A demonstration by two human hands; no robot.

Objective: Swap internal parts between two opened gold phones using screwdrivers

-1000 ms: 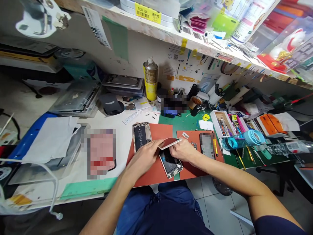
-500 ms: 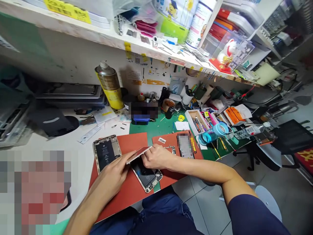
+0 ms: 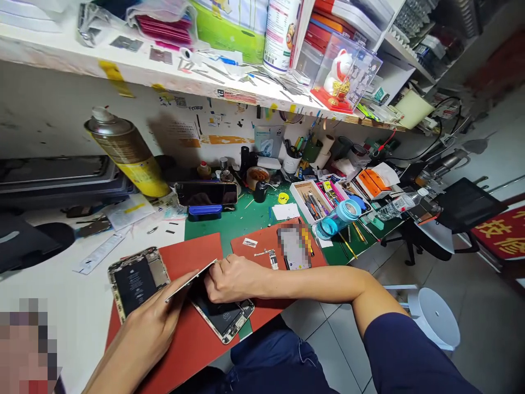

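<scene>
My left hand [image 3: 153, 312] grips the lower left edge of a phone screen panel [image 3: 192, 280], which is tilted up over an opened phone [image 3: 223, 317]. Behind the panel, my right hand [image 3: 229, 279] is closed near its upper end, just above the opened phone; its fingertips are hidden, so what they hold cannot be made out. The opened phone shows a black battery and inner parts at its lower end. Left of it lies a second opened phone [image 3: 137, 282] with a battery exposed. Both lie on red mats [image 3: 192, 355].
A phone with a lit screen [image 3: 294, 249] and a small circuit board [image 3: 273, 260] lie at right. Behind stand a yellow spray can [image 3: 131, 156], a dark phone on a blue stand [image 3: 206, 194], a tool tray [image 3: 311, 202] and a blue cup [image 3: 338, 219]. A shelf [image 3: 164, 82] overhangs the bench.
The view has swung right, so the bench items appear further left. The screen panel stands more steeply tilted. Both hands stay at the panel and the opened phone.
</scene>
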